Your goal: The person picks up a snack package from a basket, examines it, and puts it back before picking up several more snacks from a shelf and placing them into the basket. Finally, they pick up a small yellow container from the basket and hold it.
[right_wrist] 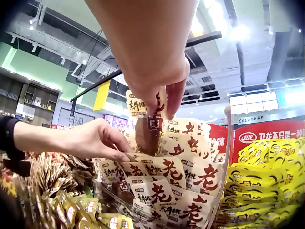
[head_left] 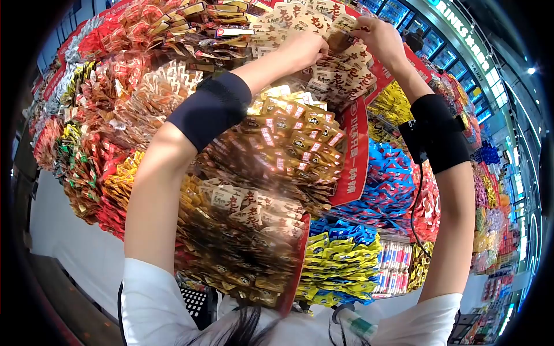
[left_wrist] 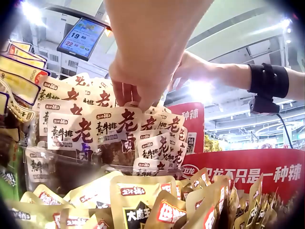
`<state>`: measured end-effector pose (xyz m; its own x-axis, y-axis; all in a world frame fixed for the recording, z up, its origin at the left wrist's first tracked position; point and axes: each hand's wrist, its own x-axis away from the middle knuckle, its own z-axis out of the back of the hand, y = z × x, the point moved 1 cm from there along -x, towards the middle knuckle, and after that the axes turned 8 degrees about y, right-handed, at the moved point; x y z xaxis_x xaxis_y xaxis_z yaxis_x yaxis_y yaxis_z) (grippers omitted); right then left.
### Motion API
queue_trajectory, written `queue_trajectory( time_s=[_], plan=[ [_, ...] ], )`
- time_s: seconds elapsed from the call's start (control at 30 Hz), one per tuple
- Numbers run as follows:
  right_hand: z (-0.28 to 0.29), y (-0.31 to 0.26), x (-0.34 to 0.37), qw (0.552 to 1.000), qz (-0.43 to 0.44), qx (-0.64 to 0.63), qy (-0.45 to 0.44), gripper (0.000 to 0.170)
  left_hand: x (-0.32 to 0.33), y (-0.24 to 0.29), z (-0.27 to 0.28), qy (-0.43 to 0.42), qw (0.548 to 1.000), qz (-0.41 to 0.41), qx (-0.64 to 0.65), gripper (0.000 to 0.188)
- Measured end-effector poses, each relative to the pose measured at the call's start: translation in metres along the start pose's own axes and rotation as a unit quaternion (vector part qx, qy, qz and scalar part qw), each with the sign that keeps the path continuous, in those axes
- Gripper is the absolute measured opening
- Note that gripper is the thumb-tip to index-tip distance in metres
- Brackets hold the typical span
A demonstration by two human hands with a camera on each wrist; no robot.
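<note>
Head view: we see the right hand pinching a cream-printed snack packet beneath its fingers, while the left hand sits just beside it, fingers curled. Gold snack packets lie below the left hand.

Left wrist view: we find its fingertips touching the top edges of upright cream packets; whether they grip one, we cannot tell. A red printed sign stands beyond, to its right.

Right wrist view: we see the pinched packet hanging upright above the bunch, with yellow packets lower, to the hand's right.
</note>
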<state>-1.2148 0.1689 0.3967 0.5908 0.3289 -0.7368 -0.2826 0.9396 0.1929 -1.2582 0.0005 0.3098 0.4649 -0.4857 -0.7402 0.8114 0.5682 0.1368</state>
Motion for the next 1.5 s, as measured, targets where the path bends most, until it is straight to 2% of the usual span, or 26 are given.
queue_trajectory(
  time_s=[0.1, 0.2, 0.33, 0.6, 0.73, 1.0, 1.1, 1.43, 1.5],
  plan=[
    [-0.007, -0.012, 0.007, 0.999, 0.015, 0.029, -0.029, 0.014, 0.0, 0.002, 0.002, -0.009, 1.0, 0.016, -0.008, 0.015],
    [-0.016, -0.012, 0.009, 0.995, 0.024, 0.047, -0.079, 0.013, 0.0, -0.002, -0.003, 0.027, 0.999, 0.014, 0.03, 0.01],
    [-0.02, -0.011, 0.005, 0.995, -0.019, 0.034, -0.09, 0.009, -0.002, -0.005, -0.007, 0.025, 0.997, 0.048, 0.053, 0.011],
    [-0.027, -0.014, -0.002, 0.995, 0.006, 0.039, -0.093, 0.012, 0.0, -0.005, -0.008, 0.021, 0.992, 0.087, 0.083, 0.01],
    [-0.03, -0.021, -0.003, 0.996, 0.028, 0.033, -0.079, 0.014, 0.0, -0.007, -0.009, 0.042, 0.992, 0.076, 0.089, 0.011],
    [-0.041, -0.015, -0.001, 0.995, 0.0, 0.014, -0.095, 0.009, 0.0, -0.006, -0.011, 0.028, 0.992, 0.088, 0.084, 0.011],
    [-0.044, -0.013, -0.001, 0.996, -0.007, 0.012, -0.093, 0.012, 0.002, -0.006, -0.01, 0.038, 0.989, 0.088, 0.116, 0.01],
    [-0.053, -0.018, 0.004, 0.992, -0.069, 0.02, -0.101, 0.013, 0.002, -0.006, -0.012, 0.036, 0.99, 0.086, 0.104, 0.01],
    [-0.052, -0.023, 0.009, 0.992, -0.055, 0.036, -0.105, 0.014, 0.002, -0.006, -0.012, 0.038, 0.988, 0.099, 0.112, 0.01]
  ],
)
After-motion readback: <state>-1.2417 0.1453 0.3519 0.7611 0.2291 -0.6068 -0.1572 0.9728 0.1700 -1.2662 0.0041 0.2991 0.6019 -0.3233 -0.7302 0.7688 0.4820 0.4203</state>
